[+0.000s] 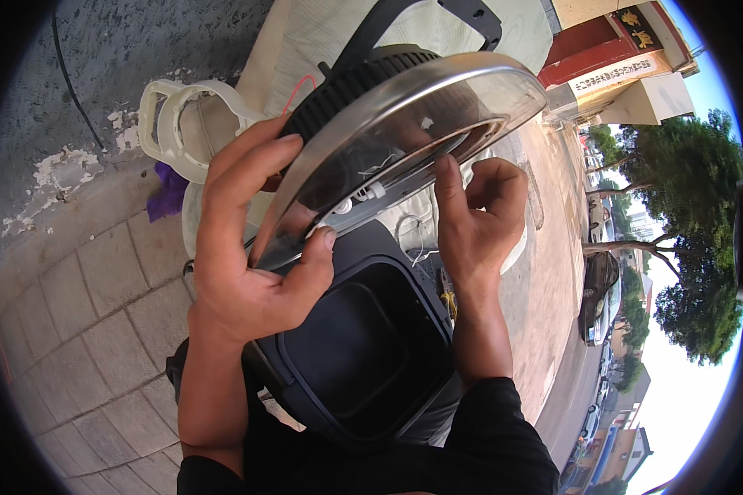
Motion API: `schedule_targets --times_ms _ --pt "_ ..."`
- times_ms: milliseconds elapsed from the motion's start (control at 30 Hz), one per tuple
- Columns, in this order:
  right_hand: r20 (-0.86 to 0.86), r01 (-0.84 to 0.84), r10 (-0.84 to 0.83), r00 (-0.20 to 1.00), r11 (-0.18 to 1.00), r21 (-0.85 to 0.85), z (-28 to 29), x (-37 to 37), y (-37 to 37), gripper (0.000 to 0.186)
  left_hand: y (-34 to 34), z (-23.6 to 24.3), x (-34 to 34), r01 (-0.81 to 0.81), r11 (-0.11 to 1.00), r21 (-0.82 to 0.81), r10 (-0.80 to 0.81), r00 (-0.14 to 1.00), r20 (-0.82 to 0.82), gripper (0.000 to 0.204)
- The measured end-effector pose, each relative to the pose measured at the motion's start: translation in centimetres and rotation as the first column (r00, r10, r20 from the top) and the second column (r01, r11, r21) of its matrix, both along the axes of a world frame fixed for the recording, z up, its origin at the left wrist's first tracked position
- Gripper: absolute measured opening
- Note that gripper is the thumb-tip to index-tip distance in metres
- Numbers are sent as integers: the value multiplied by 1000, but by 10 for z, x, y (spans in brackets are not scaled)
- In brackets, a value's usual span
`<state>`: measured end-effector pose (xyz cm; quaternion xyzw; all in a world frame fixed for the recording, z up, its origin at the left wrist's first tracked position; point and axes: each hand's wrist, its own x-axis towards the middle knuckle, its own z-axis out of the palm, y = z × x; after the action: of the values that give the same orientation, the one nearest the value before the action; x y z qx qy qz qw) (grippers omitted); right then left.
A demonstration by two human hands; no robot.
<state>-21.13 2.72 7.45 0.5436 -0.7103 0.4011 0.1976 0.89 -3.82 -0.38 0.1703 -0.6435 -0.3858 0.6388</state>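
Silver metal and see-through panel, that's the round cover (425,120) here, tilted up on edge just above the middle, towards 12 o'clock, and the other places read clockwise around it! Black ribbing backs it, a ribbed ring (338,92) along its 11 o'clock side, with small white fittings (375,192) showing at its lower 7. Left hand (238,272) at 8 o'clock: fingers wrapped over the edge, thumb near the lower rim, a firm grasp on the cover. Right hand (475,227) at 5: fingers curled, thumb tip up by the inner ring, and whether anything is pinched there I cannot tell. Straight down at 6 sits a black square basket (347,351), its upper left corner screened by the left hand. Up at 12, a black bracket (370,35); at 10, a thin red wire (297,88) loops out behind the fingers. Pale sheet (297,54) spreads behind, much of it blocked by the cover. Out at 9, a white plastic frame (172,147) with a purple cloth (167,191) just below; farther, towards 10, a black cable (68,78) hangs down the wall. Paving slabs (103,301) at 8, dark car (600,297) at 4, leafy tree (702,157) at 3!
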Motion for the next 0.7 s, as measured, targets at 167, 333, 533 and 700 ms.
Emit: schedule_targets --times_ms 167,333,533,700 --pt "-202 -112 120 972 992 50 -3 2 -4 20 -4 0 -1 -32 999 -28 31 999 -36 73" --pt "-348 -165 167 923 986 35 -3 -16 -6 18 -2 0 1 -27 999 -32 27 1000 -14 73" --pt "-193 -161 172 966 984 73 0 -8 1 16 0 -2 3 -69 995 -71 72 996 48 78" --pt "136 -147 148 980 989 -19 -2 -16 8 27 12 20 4 -356 906 -230 375 926 42 68"
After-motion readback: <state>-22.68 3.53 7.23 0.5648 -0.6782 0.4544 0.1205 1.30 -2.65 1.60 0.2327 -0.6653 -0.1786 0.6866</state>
